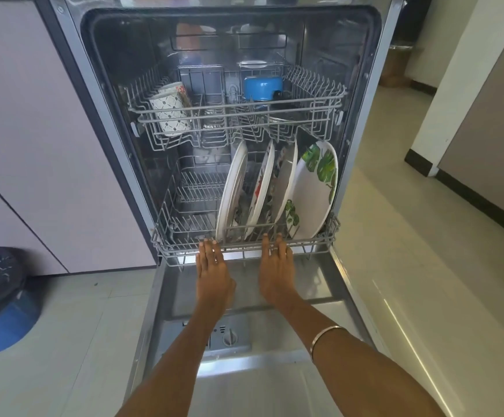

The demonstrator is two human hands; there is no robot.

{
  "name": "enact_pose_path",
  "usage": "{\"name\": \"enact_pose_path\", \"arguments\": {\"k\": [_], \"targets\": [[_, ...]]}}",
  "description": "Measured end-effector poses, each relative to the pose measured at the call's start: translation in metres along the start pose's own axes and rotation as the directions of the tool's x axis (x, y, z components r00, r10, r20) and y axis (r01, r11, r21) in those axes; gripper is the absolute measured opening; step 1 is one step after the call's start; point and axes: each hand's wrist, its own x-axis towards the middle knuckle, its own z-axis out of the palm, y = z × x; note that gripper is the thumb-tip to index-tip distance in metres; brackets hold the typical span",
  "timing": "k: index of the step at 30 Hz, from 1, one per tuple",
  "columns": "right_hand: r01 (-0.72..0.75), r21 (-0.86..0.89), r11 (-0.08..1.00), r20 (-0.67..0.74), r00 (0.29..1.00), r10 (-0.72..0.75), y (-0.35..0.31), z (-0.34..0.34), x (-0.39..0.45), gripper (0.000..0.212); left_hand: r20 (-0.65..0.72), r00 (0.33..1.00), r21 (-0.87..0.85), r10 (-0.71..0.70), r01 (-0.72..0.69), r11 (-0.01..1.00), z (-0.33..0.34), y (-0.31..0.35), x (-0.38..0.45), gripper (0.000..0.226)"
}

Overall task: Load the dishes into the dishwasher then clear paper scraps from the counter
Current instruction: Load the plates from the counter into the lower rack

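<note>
Your left hand [213,263] and right hand [276,260] lie flat with straight fingers, pressing the front of the bottom rack [184,233]. Four plates [314,188] stand inside it in the dishwasher [100,94].

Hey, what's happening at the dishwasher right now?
A person stands at the open dishwasher with left hand and right hand laid flat, fingers straight, against the front rim of the lower rack. Four plates stand upright in it. The upper rack holds patterned cups and a blue pot.
</note>
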Motion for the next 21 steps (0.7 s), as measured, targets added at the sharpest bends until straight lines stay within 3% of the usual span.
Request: {"name": "enact_pose_path", "arguments": {"k": [10, 21], "targets": [[-0.008, -0.132, 0.991, 0.052, 0.999, 0.015, -0.001, 0.003, 0.047, 0.088, 0.008, 0.999, 0.081, 0.039, -0.039, 0.996, 0.013, -0.01, 0.043, 0.096], [-0.021, -0.082, 0.996, -0.04, 0.999, 0.017, 0.002, 0.017, 0.095, 0.08, -0.034, 0.999, 0.123, 0.038, -0.033, 0.992, 0.024, -0.008, 0.089, 0.093]]}}
